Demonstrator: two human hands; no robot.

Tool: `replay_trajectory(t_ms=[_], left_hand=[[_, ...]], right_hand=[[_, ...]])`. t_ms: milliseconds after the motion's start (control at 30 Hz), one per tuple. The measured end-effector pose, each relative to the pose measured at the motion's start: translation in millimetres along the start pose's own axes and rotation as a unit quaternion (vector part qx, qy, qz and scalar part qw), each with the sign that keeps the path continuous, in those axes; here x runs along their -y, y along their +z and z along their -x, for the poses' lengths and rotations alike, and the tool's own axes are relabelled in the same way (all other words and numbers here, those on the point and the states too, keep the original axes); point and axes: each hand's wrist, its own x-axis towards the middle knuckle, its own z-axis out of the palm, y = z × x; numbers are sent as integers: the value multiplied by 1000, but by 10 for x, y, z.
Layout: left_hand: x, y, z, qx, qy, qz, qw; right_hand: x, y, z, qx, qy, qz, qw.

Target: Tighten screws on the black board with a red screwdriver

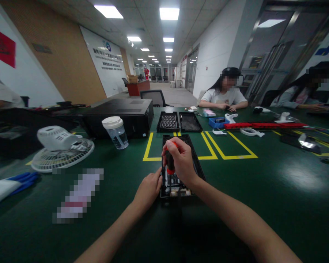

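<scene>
Screwdriver (pixel 170 163): red-and-black; our right hand (pixel 182 157) clenched it upright over the long black plastic tray (pixel 188 142).
Tray: our left hand (pixel 149 188) clasped its edge, seemingly steadying it.

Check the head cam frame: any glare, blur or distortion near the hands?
Head view: right hand on the screwdriver and left hand at the black case are sharp, evenly lit; ceiling panels throw soft glare on the green table at right; wide-angle bend tilts walls at the edges; white fan at left looks slightly smeared.
</scene>
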Motion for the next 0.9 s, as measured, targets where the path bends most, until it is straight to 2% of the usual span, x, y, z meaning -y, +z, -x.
replay_trajectory(t_ms=[167, 900], left_hand=[[-9, -5, 0, -2, 6, -7, 1000], [-18, -20, 3, 1, 10, -7, 1000]], right_hand=[[38, 15, 54, -25, -13, 50, 998], [72, 53, 108, -59, -42, 180, 981]])
